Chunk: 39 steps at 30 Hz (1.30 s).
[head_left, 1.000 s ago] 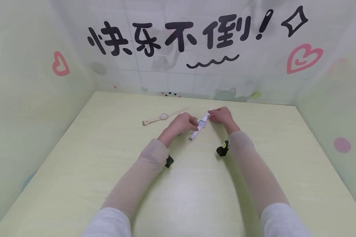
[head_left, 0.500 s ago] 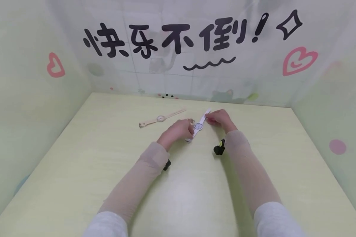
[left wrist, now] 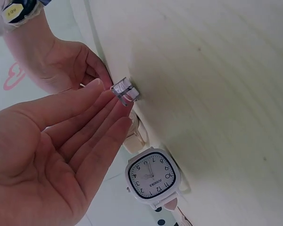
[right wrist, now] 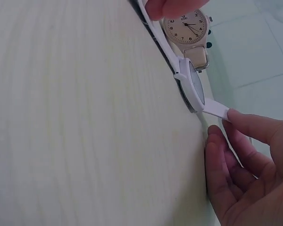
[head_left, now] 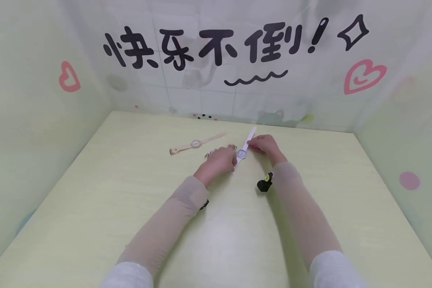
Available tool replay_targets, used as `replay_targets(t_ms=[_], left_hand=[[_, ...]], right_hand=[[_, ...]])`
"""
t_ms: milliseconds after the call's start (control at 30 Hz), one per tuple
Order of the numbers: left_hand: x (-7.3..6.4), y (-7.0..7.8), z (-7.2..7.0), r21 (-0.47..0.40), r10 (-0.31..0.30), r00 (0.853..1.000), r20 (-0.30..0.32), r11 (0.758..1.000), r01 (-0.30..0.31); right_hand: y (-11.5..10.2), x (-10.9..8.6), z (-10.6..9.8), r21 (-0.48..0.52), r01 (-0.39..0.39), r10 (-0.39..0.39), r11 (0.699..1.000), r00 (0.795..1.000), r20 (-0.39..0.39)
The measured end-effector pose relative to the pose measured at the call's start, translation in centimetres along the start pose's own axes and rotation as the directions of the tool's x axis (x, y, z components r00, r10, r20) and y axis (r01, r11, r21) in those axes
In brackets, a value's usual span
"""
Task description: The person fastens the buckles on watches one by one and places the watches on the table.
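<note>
Just right of centre in the head view, your left hand (head_left: 221, 161) pinches the white watch (head_left: 242, 154) near its buckle (left wrist: 126, 91); your right hand (head_left: 267, 145) pinches its other strap (head_left: 251, 135).

Smooth plastic-looking white watch strap (right wrist: 216, 108), shiny metal buckle (left wrist: 125, 89), softly glossy wood-grained tabletop (head_left: 223, 240), matt cloth sleeves (head_left: 162, 234).

Plenty of room for us up front: pale wood-grain tabletop (head_left: 234, 236) wide open between beige-sleeved forearms (head_left: 167, 232). Nice lane too, right of right hand (head_left: 267, 147) out to pale green side wall (head_left: 410, 144). Gap between hands? Nope, white-strapped watch with squarish dial (head_left: 242, 154) spans it to left hand (head_left: 219, 162). Left-rear's cluttered: slim pale-pink watch (head_left: 195, 144). Behind watches, we get just narrow strip before white curtain with black lettering (head_left: 216, 96).
</note>
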<state>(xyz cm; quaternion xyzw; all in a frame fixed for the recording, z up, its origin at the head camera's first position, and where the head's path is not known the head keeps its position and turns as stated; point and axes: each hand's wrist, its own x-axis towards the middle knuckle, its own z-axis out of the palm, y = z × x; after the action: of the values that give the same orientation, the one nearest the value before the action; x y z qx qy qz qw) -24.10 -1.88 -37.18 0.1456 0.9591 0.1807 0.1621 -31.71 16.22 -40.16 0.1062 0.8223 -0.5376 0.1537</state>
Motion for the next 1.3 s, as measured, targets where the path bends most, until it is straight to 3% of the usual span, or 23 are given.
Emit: replay_targets(t_ms=[200,433,667,800,967,1300], left_hand=[[-0.1,0.0,0.3,0.026,0.0,1.0,-0.01,1.0,0.001],[-0.2,0.3,0.6,0.042,0.004,1.0,-0.024,0.999,-0.003],[-0.4,0.4,0.7,0.042,0.014,0.999,-0.053,0.999,-0.012],[-0.8,0.5,0.5,0.022,0.018,0.999,-0.028,1.0,-0.018],[-1.5,0.3,0.1,-0.064,0.029,1.0,-0.006,0.998,-0.029],[-2.1,-0.6,-0.4,-0.206,0.024,0.996,-0.082,0.978,-0.041]], right_hand=[[-0.2,-1.0,0.7,0.135,0.022,-0.027,0.991,0.999,0.039],[-1.1,-2.9,0.5,0.203,0.137,-0.142,0.97,0.99,0.011],[-1.9,-4.6,1.0,0.142,0.178,-0.188,0.974,0.98,0.059],[-2.1,-5.4,1.2,0.105,0.207,-0.214,0.973,0.975,0.065],[-2.6,-6.2,1.1,0.058,0.23,-0.233,0.971,0.97,0.063],[-3.0,-7.3,0.8,0.083,0.27,-0.275,0.959,0.96,0.046]])
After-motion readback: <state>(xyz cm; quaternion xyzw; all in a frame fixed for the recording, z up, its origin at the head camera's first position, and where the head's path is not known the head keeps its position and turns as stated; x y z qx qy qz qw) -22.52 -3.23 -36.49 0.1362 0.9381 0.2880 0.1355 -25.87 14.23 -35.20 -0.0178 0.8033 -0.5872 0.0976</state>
